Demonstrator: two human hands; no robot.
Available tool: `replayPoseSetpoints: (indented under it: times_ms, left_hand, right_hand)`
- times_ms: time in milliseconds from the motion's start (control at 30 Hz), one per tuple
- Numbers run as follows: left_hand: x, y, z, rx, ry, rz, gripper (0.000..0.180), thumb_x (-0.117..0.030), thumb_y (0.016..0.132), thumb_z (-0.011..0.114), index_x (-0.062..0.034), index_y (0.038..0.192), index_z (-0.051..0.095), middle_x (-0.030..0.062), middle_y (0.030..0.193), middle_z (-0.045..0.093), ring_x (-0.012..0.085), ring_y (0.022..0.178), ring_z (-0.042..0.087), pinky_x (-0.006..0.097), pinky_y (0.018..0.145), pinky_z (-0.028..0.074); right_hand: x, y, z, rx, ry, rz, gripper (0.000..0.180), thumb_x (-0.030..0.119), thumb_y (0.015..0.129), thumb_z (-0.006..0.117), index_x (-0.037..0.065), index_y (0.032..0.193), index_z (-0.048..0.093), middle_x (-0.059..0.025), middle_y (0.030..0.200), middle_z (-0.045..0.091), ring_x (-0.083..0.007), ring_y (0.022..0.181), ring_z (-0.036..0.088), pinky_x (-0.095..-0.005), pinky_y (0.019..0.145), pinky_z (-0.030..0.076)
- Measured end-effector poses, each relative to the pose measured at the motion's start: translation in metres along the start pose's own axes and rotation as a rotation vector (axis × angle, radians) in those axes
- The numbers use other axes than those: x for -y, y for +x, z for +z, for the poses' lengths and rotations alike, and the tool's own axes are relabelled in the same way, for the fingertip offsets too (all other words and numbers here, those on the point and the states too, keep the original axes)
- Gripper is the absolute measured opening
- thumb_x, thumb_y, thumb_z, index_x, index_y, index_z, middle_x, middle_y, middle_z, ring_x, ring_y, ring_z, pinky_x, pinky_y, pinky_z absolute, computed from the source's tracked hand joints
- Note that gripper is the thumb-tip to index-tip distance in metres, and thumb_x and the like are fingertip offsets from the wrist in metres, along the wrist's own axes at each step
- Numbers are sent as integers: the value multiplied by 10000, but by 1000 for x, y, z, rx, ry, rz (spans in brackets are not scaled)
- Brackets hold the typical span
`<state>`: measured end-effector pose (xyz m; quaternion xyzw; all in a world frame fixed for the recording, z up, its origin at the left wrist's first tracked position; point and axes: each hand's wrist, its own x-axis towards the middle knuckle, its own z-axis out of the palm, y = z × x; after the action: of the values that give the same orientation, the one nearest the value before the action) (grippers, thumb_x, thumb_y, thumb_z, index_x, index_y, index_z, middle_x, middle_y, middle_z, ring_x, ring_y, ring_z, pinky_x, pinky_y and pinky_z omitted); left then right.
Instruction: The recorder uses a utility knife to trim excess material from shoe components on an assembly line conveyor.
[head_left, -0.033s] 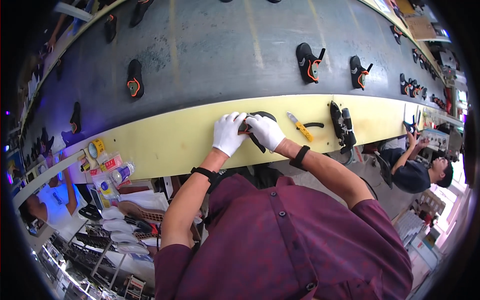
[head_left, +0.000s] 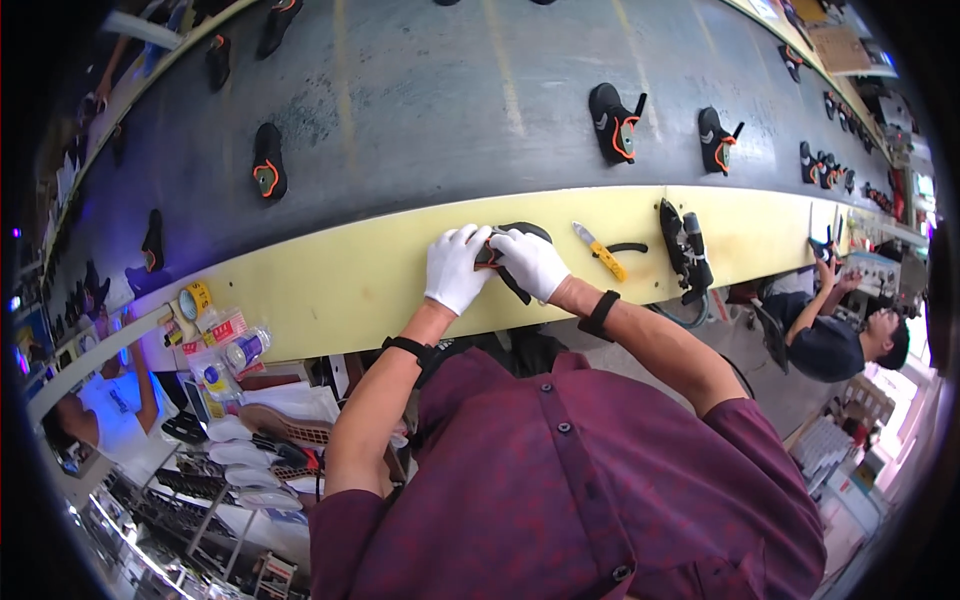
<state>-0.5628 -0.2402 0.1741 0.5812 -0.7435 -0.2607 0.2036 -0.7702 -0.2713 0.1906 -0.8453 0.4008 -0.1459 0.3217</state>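
A black shoe with orange trim lies on the pale yellow bench ledge in front of me. My left hand, in a white glove, grips its left end, fingers curled over the top. From the right, my gloved right hand closes over the middle of the same shoe. Both sets of fingertips meet near the orange edge. The fingers cover much of the shoe; its dark rim shows beyond the right hand and a black strap hangs below.
Right of my hands lie a yellow-handled tool and a bulky black object. Tape and packets sit at the ledge's left end. Beyond runs a dark belt bearing several shoes. One person works far right, another far left.
The shoes on the dark belt sit very slightly further left. My hands and the shoe between them stay essentially where they were.
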Motion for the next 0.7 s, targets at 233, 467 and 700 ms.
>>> replayPoseSetpoints:
  times_ms: [233,467,700]
  left_hand:
    - [2,-2,14,-86,17,29,627,-245,705,945,-127,1275,710,115,1292,702,372,1191,655,510,1006,519]
    - [-12,-4,31,-67,-9,53,656,-201,709,939,-108,1297,664,126,1316,679,383,1213,633,529,1023,485]
    - [-4,-11,42,-79,-63,44,687,-225,703,950,-60,1284,623,154,1292,656,407,1224,603,527,1043,470]
  right_hand:
    - [-24,-61,-2,-133,271,257,380,73,970,718,119,1344,672,-139,1072,715,-366,983,727,-433,866,593]
    - [5,-26,-2,-367,316,354,107,128,954,744,66,1041,741,-148,955,713,-382,906,724,-424,802,589]
    - [-35,25,0,40,246,483,201,257,944,737,96,1053,788,-176,924,783,-376,882,768,-442,809,600]
